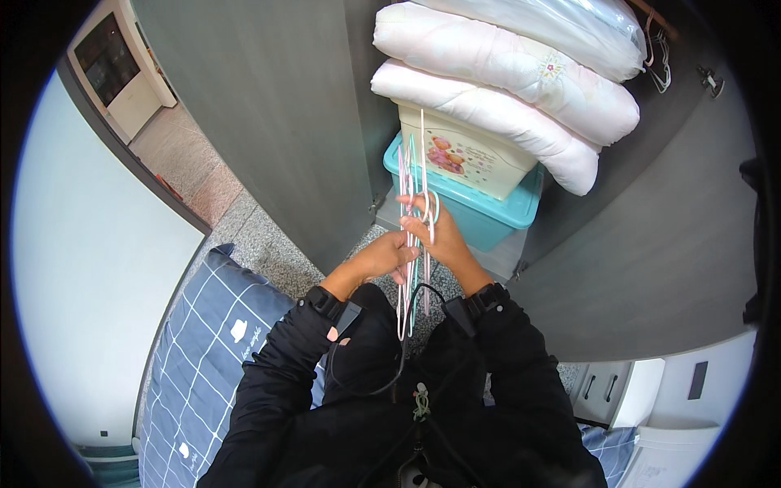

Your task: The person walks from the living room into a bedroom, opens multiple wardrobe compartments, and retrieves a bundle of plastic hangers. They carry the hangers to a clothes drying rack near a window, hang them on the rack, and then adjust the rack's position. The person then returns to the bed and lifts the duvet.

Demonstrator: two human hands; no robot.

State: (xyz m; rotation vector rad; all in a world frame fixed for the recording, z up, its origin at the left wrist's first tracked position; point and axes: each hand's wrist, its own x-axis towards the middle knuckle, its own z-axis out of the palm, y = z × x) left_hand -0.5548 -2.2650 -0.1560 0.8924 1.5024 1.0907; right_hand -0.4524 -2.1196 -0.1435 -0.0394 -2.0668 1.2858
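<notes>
Several thin pink, white and teal clothes hangers [403,305] are bunched upright between my hands, seen nearly edge-on. My left hand [385,255] pinches the bundle around its middle. Just above and to the right, my right hand [436,226] grips the hangers near their hooks, with a white and a teal hook curling over its fingers. One pale hanger [422,140] stands a little apart on the right side of the bundle. Behind them sit a cream storage box [488,161] with a teddy bear print and a teal lidded plastic bin [482,222] beneath it.
Folded pale pink quilts [506,79] and a plastic-wrapped bundle [561,30] are stacked on the box inside a grey wardrobe. Its open doors flank me, left door [262,104] and right door [659,256]. White hangers [660,64] hang at upper right. A blue checked bed [207,341] lies left.
</notes>
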